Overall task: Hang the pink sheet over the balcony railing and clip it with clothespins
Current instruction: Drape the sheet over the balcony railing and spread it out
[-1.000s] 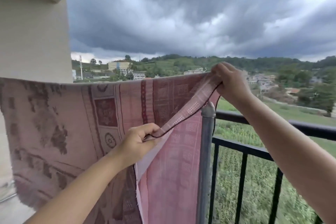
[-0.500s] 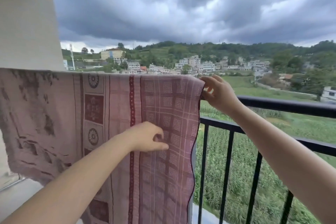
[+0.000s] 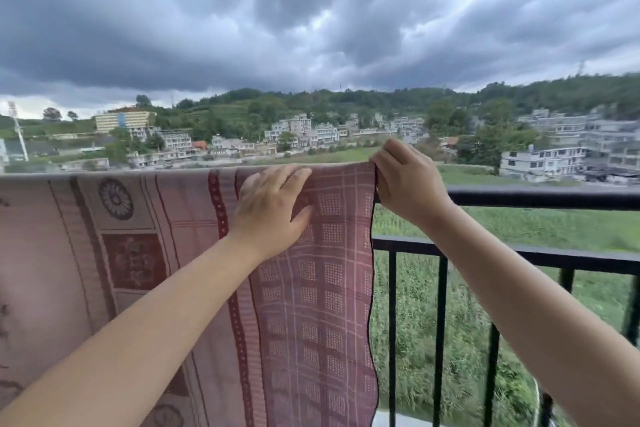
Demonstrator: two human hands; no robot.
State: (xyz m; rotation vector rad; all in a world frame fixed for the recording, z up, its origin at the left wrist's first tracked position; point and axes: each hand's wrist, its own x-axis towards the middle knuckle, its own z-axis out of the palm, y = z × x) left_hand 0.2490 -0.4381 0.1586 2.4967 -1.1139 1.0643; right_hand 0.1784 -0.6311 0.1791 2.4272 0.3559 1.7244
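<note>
Now the pink sheet hangs flat over the black balcony railing, its long axis running along the top rail and its right edge hanging straight down. Half a second ago the left hand pressed lower; it now lies open-fingered at the fold. The right hand pinches the top corner.

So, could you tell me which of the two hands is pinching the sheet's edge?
The right hand pinches the pink sheet at its top corner on the railing; the left hand lies flat on it.
</note>
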